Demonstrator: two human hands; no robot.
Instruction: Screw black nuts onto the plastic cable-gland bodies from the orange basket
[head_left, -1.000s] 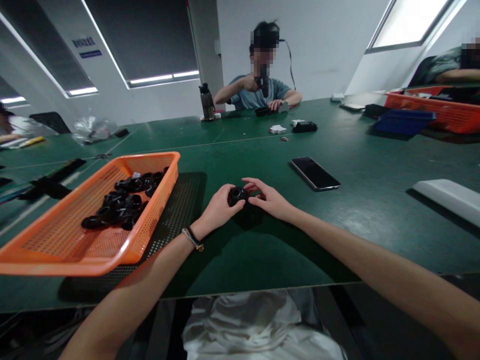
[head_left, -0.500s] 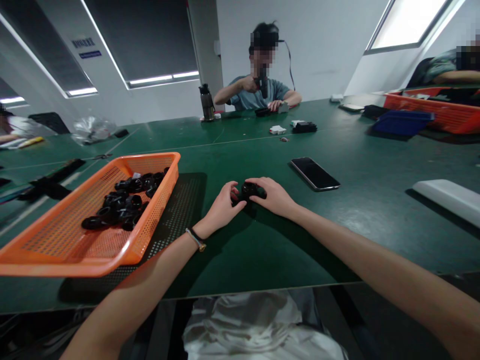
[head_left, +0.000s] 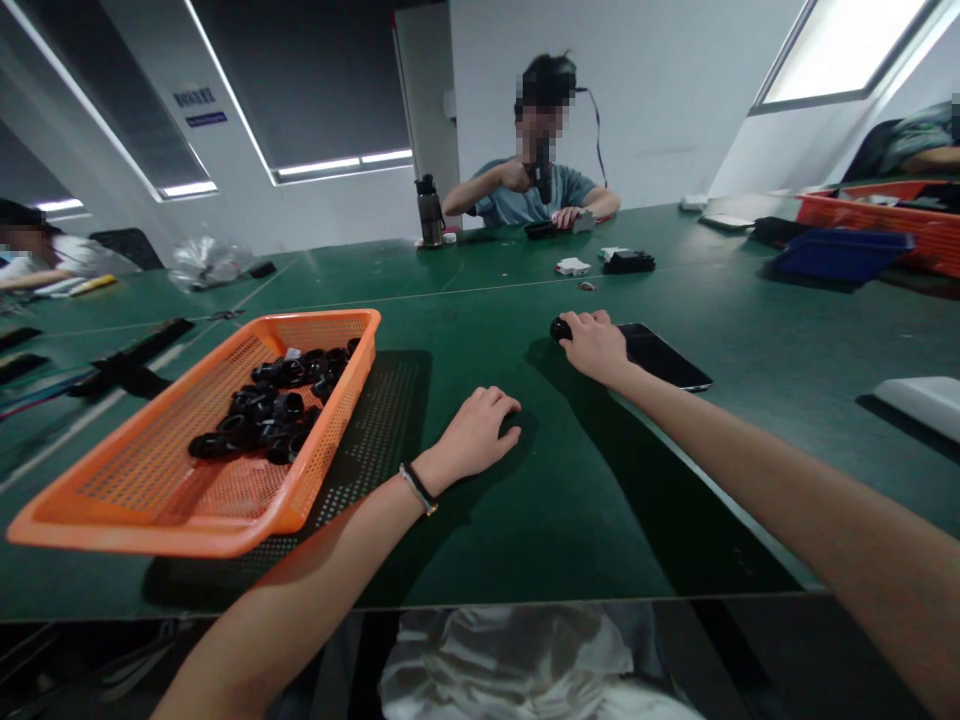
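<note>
Left hand (head_left: 477,432) relaxed; right hand (head_left: 596,345) out at its one o'clock with a black part (head_left: 559,328).
At the left hand's nine o'clock, an orange basket (head_left: 150,538) holds black fittings (head_left: 259,415); the left hand rests half open, thumb apart from bent fingers, holding nothing visible; the black part sits under the right hand's curled fingertips, at that hand's ten o'clock; a phone (head_left: 667,360) lies at its three o'clock, partly hidden behind it.

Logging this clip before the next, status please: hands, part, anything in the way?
Right hand holding black part. Left hand half open, nothing visible in it. Phone close by, partly hidden by right hand.
</note>
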